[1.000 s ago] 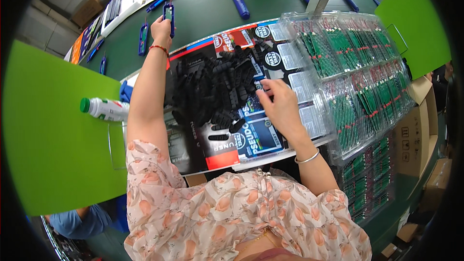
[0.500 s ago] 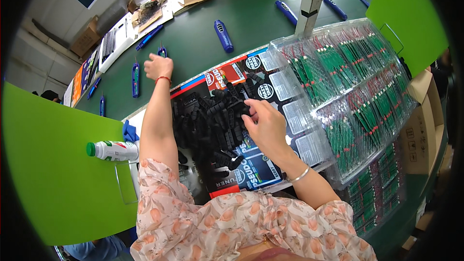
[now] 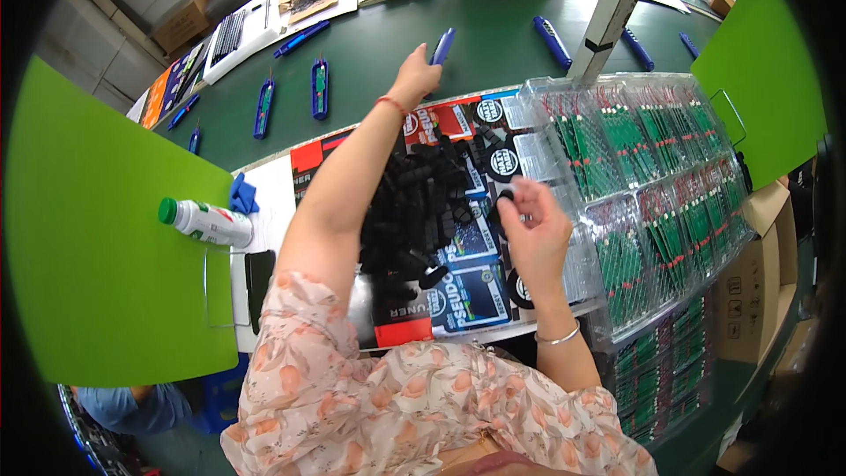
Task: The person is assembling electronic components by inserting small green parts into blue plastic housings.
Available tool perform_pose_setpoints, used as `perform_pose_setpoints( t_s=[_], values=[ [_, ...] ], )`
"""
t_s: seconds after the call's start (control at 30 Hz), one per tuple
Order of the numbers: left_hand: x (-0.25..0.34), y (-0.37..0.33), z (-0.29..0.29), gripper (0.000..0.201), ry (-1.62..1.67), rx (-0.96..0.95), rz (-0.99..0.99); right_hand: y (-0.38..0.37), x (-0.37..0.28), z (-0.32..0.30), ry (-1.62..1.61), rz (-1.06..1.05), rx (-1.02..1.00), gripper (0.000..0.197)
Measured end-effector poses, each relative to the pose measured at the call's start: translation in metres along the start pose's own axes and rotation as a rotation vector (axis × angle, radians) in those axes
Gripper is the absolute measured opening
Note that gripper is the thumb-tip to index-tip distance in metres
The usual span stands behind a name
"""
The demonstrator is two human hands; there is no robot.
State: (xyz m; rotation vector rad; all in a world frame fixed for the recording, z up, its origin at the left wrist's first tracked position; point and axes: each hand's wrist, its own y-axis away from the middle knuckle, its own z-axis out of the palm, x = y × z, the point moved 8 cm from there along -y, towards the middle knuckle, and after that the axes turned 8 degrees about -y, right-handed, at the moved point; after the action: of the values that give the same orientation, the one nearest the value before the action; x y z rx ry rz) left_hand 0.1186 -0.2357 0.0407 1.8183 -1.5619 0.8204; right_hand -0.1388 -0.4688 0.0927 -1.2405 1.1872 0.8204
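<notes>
My left hand (image 3: 419, 78) reaches to the far middle of the green bench, its fingers closed on the near end of a slim blue casing (image 3: 444, 46). Over the right side of the printed sheets, my right hand (image 3: 539, 225) pinches a small black plastic part (image 3: 503, 201) between thumb and fingers. Left of it lies a heap of similar black parts (image 3: 423, 194), some of them behind my left forearm. Two open blue shells with green boards in them, one nearer my hand (image 3: 320, 92) and one farther left (image 3: 264, 110), rest on the bench.
Clear trays (image 3: 592, 198) of green circuit boards with red wires stand at right, beside a cardboard box (image 3: 758, 273). More blue casings (image 3: 552, 42) lie along the far bench. A metal post (image 3: 617, 13) rises there. Green panels (image 3: 115, 238) flank me; a white bottle (image 3: 211, 222) lies left.
My left hand has moved right, from the open blue shells to the blue casing. My right hand has drawn back rightward from the heap with a black part. The view has shifted.
</notes>
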Motion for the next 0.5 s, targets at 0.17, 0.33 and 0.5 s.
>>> perform_pose_setpoints(
  t_s=[0.17,0.33,0.5],
  values=[
    [0.032,0.160,-0.026,0.058,0.903,-0.367,-0.001,-0.014,-0.010,0.000,-0.427,0.048,0.028,0.019],
    [0.021,0.272,-0.016,0.051,0.924,-0.361,-0.015,-0.003,-0.030,0.022,-0.324,-0.037,-0.048,0.021],
    [0.019,0.317,-0.001,0.049,1.085,-0.333,0.019,0.018,-0.028,0.034,-0.280,-0.016,-0.092,0.021]
  ],
)
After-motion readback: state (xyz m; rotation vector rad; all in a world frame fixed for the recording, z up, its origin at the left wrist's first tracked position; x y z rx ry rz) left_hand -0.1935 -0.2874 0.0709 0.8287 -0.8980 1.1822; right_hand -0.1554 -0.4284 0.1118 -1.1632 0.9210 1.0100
